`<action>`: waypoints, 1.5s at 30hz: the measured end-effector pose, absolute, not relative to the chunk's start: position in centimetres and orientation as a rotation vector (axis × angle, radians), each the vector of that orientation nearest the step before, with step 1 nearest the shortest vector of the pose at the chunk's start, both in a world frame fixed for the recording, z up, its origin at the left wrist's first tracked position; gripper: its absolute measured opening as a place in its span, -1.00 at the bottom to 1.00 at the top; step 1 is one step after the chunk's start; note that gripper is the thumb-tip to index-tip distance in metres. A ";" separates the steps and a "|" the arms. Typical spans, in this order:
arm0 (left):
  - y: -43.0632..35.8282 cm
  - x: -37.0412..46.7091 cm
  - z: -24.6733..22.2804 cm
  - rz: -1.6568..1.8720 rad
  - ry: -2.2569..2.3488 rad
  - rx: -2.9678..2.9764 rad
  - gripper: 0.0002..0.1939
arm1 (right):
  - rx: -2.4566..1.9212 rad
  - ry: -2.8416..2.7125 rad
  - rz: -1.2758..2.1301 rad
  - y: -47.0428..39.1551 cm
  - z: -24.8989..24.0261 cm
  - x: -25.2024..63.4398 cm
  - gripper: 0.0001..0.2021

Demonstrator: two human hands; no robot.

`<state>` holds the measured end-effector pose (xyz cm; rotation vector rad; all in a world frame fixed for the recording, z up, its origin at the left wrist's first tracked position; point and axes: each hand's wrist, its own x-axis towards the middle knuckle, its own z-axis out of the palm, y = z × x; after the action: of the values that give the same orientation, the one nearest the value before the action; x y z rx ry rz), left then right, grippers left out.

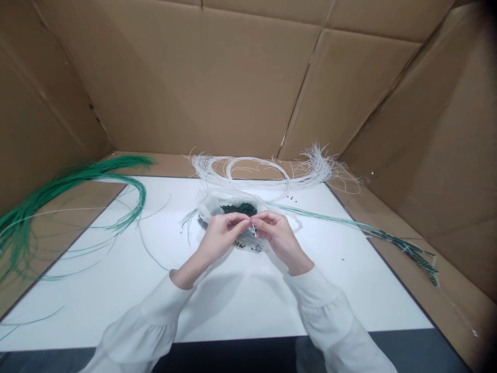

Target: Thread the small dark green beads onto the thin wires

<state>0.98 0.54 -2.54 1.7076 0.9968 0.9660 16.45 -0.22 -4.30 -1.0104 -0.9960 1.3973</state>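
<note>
Over a clear plastic bag [207, 204], my left hand [222, 231] and my right hand [278, 235] meet at their fingertips, thumb and forefinger pinched on each. A short length of thin white strand [253, 228] shows between them, pointing down from the pinch; its ends are too small to make out. Dark green beads [238, 208] lie in the open bag just behind my fingers. Dark handwriting is partly visible on the front of the bag, below my hands.
Long green strands [77, 178] lie in a bundle at the left. Coiled white strands [256, 178] rest along the back. Green strands with dark beaded ends [415, 254] stretch to the right. Cardboard walls [248, 77] enclose the white table [349, 290]. A few loose beads [291, 198] lie behind the bag.
</note>
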 end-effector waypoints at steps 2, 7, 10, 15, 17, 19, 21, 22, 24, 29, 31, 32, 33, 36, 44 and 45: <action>0.5 1.0 -2.6 0.958 0.993 1.719 -0.74 | -1.012 -0.985 1.414 -0.2 -4.3 16.4 -0.79; 0.3 1.4 -2.6 0.964 0.981 1.618 -0.74 | -1.014 -1.009 1.378 -0.4 -4.1 16.0 -0.80; 0.2 1.7 -2.7 0.978 0.938 1.449 -0.74 | -1.051 -1.107 1.175 -0.6 -4.2 15.8 -0.83; 0.3 1.7 -3.0 0.923 0.808 1.154 -0.73 | -1.074 -1.148 1.049 -0.5 -4.4 15.7 -0.85; 0.4 1.5 -2.9 0.888 0.746 1.091 -0.74 | -1.089 -1.148 1.035 -0.4 -4.4 15.8 -0.85; 0.5 1.4 -2.9 0.859 0.719 1.033 -0.74 | -1.097 -1.135 1.023 -0.4 -4.2 15.9 -0.84; 0.7 1.2 -2.8 0.829 0.730 0.975 -0.74 | -1.095 -1.120 1.035 -0.4 -4.1 16.0 -0.84; 0.7 1.2 -2.8 0.809 0.737 0.949 -0.73 | -1.091 -1.119 1.047 -0.4 -4.0 16.0 -0.84; 0.9 1.1 -2.9 0.786 0.747 0.919 -0.74 | -1.083 -1.132 1.064 -0.3 -4.0 16.0 -0.84; 1.1 1.1 -3.1 0.798 0.743 0.889 -0.77 | -1.043 -1.212 1.012 -0.2 -4.2 16.3 -0.87; 1.1 1.1 -3.0 0.779 0.730 0.865 -0.74 | -1.019 -1.227 0.997 -0.2 -4.2 16.4 -0.90; 1.1 1.1 -2.9 0.780 0.728 0.852 -0.70 | -1.009 -1.235 1.006 -0.2 -4.1 16.5 -0.91; 1.1 1.1 -2.8 0.792 0.730 0.841 -0.64 | -1.002 -1.248 1.026 -0.2 -4.0 16.5 -0.91; 1.1 1.0 -2.6 0.838 0.762 0.859 -0.46 | -1.011 -1.301 1.117 -0.2 -3.8 16.6 -0.87; 0.9 1.0 -2.8 0.878 0.826 1.064 -0.39 | -1.078 -1.329 1.152 -0.3 -3.6 16.8 -0.81; 1.0 1.1 -2.9 0.887 0.826 1.070 -0.40 | -1.082 -1.328 1.142 -0.3 -3.6 16.7 -0.81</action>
<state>1.06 0.96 -2.88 1.0703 0.8264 0.8871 16.75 -0.30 -3.59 -1.0825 -1.3279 1.1416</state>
